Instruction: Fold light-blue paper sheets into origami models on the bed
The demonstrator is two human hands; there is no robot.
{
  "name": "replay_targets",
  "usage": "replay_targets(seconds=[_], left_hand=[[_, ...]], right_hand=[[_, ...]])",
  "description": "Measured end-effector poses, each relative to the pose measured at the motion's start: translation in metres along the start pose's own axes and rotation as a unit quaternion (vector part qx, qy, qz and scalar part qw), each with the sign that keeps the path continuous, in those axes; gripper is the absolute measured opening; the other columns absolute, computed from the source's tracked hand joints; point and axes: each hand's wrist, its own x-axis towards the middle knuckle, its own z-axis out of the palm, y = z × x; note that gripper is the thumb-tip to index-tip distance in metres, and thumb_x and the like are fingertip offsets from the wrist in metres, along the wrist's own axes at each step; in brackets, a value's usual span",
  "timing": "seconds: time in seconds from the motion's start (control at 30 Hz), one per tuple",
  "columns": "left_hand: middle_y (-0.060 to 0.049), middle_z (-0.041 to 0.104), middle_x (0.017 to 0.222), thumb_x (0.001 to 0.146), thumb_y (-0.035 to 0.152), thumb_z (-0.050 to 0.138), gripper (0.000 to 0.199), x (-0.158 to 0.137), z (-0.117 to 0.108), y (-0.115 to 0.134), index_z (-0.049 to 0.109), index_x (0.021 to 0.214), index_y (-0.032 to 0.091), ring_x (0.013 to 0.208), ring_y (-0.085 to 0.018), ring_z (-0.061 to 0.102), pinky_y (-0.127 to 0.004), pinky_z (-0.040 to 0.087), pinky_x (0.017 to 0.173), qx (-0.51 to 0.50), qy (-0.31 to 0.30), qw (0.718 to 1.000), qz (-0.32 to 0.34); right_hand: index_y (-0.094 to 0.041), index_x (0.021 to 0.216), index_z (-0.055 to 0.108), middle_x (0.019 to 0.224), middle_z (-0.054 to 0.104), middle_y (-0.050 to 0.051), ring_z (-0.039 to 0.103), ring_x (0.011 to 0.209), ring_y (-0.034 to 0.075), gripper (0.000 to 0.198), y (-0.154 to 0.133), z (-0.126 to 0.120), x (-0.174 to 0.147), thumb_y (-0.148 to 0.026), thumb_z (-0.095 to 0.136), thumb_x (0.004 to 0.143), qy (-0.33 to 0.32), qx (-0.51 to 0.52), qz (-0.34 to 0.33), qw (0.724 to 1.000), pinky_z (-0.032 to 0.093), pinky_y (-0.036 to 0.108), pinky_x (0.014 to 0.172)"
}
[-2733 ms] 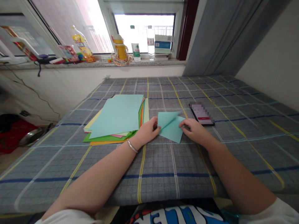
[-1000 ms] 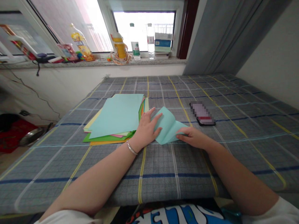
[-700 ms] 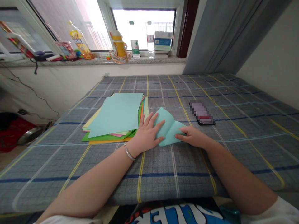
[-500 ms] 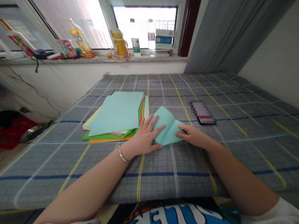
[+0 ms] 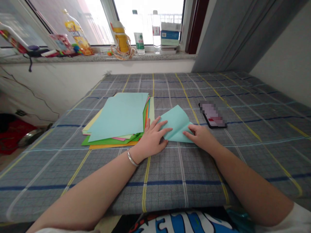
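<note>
So — left hand (image 5: 153, 139) spread, right hand (image 5: 201, 136) curled — both touching turquoise paper (image 5: 177, 118)

The paper (image 5: 177, 118) is turquoise, the cloth (image 5: 165, 181) grey plaid.

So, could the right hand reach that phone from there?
Probably yes: the phone lies just beyond the right hand, with nothing standing between them, though that hand is on the creased blue paper.

matt paper sheet (image 5: 177, 117), shiny metal bangle (image 5: 131, 159)
</note>
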Motion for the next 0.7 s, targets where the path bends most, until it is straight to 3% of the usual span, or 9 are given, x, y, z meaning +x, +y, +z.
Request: replay_targets(seconds=[0.13,0.23,0.33,0.47,0.7], left_hand=[[-0.008,0.047,0.146,0.081,0.023,0.063,0.045,0.002,0.000,0.001,0.059,0.126,0.024,0.142,-0.034,0.030,-0.065,0.014,0.116,-0.024,0.005,0.999,0.022],[-0.009,0.056,0.136,0.087,0.023,0.059,0.038,0.002,-0.002,0.003,0.059,0.125,0.019,0.127,-0.026,0.049,-0.052,0.032,0.113,-0.023,0.031,0.998,0.059],[-0.007,0.064,0.126,0.094,0.020,0.051,0.029,-0.003,-0.003,0.005,0.061,0.122,0.019,0.108,-0.021,0.060,-0.041,0.048,0.098,0.012,0.027,0.992,0.127],[-0.006,0.066,0.126,0.098,0.020,0.045,0.032,-0.011,-0.002,0.005,0.059,0.126,0.016,0.108,-0.023,0.062,-0.044,0.050,0.096,0.085,0.009,0.972,0.217],[-0.006,0.065,0.129,0.100,0.022,0.041,0.035,-0.011,-0.002,0.003,0.059,0.129,0.015,0.113,-0.021,0.062,-0.038,0.051,0.098,0.060,-0.029,0.979,0.195]], right_hand=[[-0.022,0.062,0.037,0.056,0.042,-0.004,0.039,0.054,0.013,0.036,0.000,0.002,0.000,-0.045,0.051,0.085,-0.003,-0.040,0.015,0.999,0.023,0.028,0.054],[-0.022,0.064,0.038,0.057,0.045,-0.003,0.041,0.056,0.014,0.036,-0.001,0.002,0.000,-0.047,0.052,0.085,-0.020,-0.076,0.031,0.996,0.023,0.028,0.054],[-0.022,0.065,0.040,0.060,0.049,-0.002,0.044,0.057,0.014,0.035,-0.002,0.001,0.001,-0.047,0.052,0.085,-0.023,-0.092,0.035,0.995,0.024,0.028,0.055],[-0.022,0.074,0.052,0.071,0.060,0.000,0.052,0.067,0.016,0.020,-0.002,0.002,0.002,-0.039,0.055,0.084,-0.004,-0.080,0.032,0.996,0.029,0.028,0.059],[-0.020,0.078,0.057,0.074,0.063,0.002,0.054,0.070,0.017,0.016,-0.001,0.005,0.007,-0.035,0.056,0.086,0.003,-0.078,0.051,0.996,0.032,0.028,0.061]])
